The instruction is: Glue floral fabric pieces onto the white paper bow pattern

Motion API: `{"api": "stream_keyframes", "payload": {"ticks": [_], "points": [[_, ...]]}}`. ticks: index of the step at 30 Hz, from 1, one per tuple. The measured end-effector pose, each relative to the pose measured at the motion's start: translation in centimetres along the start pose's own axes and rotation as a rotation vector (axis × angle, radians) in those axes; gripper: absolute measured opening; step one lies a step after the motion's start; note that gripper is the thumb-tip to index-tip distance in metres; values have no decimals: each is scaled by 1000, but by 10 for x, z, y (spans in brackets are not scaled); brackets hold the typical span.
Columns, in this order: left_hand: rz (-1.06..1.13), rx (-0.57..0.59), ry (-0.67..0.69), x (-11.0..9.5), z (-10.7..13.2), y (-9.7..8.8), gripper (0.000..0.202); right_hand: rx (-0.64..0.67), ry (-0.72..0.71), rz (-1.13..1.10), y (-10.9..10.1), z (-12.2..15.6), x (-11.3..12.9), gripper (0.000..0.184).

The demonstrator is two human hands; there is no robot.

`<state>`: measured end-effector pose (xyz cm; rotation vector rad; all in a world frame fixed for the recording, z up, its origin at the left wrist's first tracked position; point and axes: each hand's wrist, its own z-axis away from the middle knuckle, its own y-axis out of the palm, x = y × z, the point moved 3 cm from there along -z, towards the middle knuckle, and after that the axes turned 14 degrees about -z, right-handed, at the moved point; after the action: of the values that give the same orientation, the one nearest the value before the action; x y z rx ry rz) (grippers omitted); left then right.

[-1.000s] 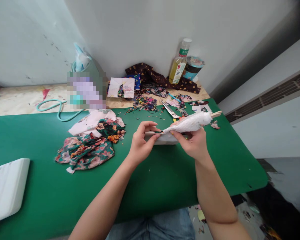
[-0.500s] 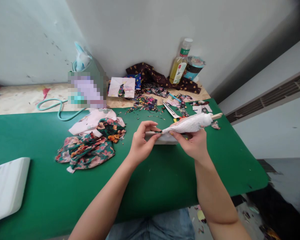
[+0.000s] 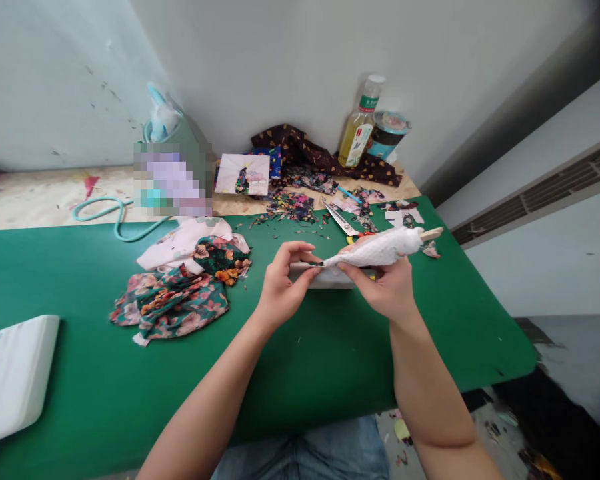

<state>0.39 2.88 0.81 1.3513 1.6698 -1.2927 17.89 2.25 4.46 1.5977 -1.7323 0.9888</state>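
My right hand [image 3: 393, 283] is closed around a white, quilted-looking cone-shaped bag [image 3: 380, 250]. A pale wooden stick [image 3: 431, 234] juts from its wide end, and its narrow tip points left. Thumb and index finger of my left hand [image 3: 287, 280] pinch a small dark scrap [image 3: 315, 264] right at that tip; whether it is cloth I cannot tell. Beneath both hands is a flat white board [image 3: 333, 281], mostly hidden by them. Scissors [image 3: 341, 219] lie open just behind the bag, their handles partly covered.
Floral cloth pieces [image 3: 180, 300] lie heaped at left on the green table mat [image 3: 310, 373]. Behind are cut scraps [image 3: 293, 205], a small picture board [image 3: 243, 175], a bottle [image 3: 357, 133] and a tub [image 3: 387, 137]. A white box-like device [image 3: 17, 380] sits near left.
The stick end of the bag has dipped slightly and shifted a little left. Both hands stay almost in place, with the left hand's pinch unchanged.
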Motion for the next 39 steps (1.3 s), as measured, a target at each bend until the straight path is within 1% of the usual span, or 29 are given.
{"api": "stream_keyframes", "payload": {"ticks": [12,15,19,23,29,34,39], "points": [[17,16,-8,0,0,1,29,35,1,21,1,-1,4,15],[12,14,-10,0,0,1,29,12,-4,44,1,0,2,14],[8,2,10,-1,0,1,29,-50,35,23,1,2,-1,10],[4,-2,11,-1,-1,0,30,-70,49,20,1,2,-2,9],[-6,-2,-2,0,-1,0,30,-68,60,25,1,2,-2,9],[4,3,-7,0,-1,1,29,-16,17,41,2,1,0,12],[10,0,6,-1,-1,0,29,-42,42,14,1,2,-2,11]]}}
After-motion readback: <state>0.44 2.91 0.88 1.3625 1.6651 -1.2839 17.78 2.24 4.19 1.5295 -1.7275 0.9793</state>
